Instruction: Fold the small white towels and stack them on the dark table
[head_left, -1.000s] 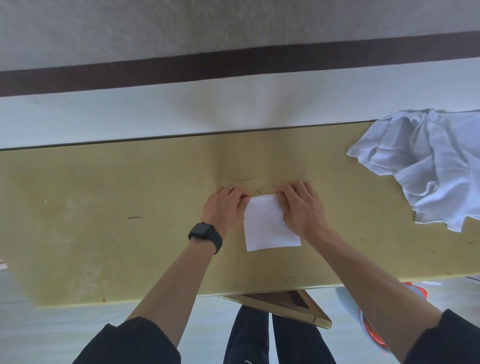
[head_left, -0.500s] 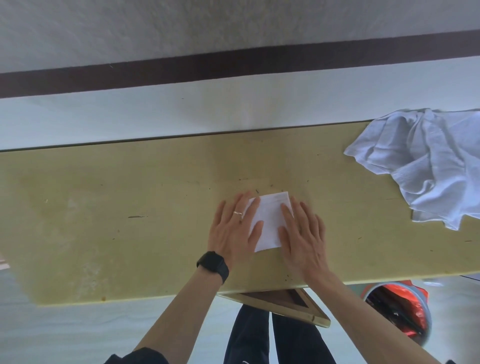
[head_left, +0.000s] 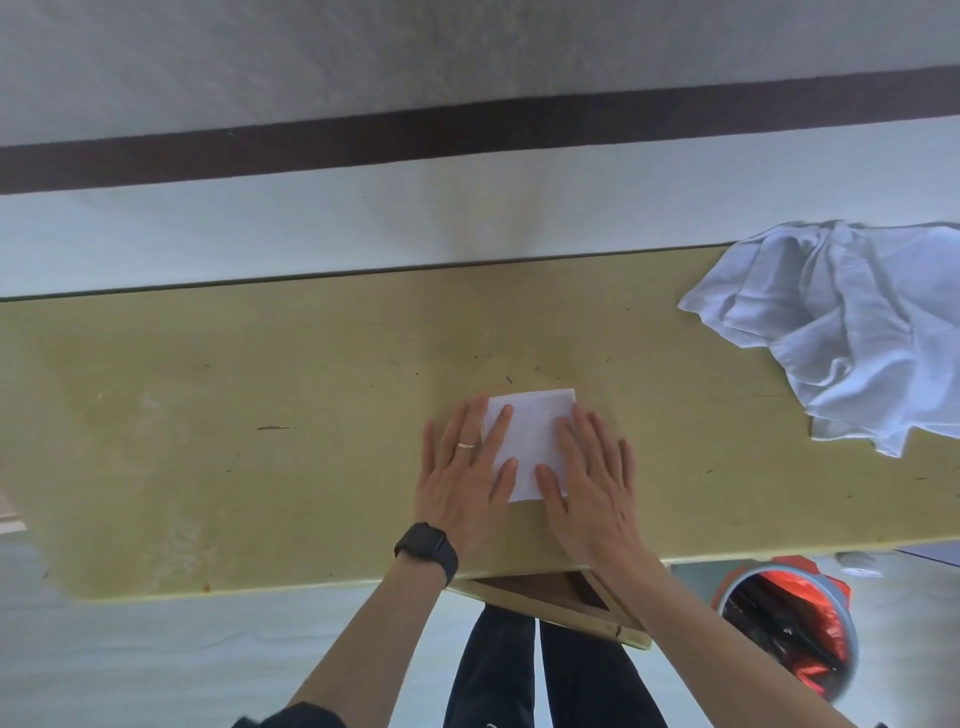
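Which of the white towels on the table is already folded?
The small square towel flat under the left hand and right hand. The crumpled heap at the table's right end is unfolded.

Person is wearing a black smartwatch (head_left: 427, 552) on a black band at the left wrist, lower centre of frame. A thin silver ring (head_left: 466, 445) is showing on a finger of the left hand (head_left: 462, 488). A dark sleeve (head_left: 296, 719) is showing at the bottom edge, dark trousers (head_left: 493, 675) to its right.
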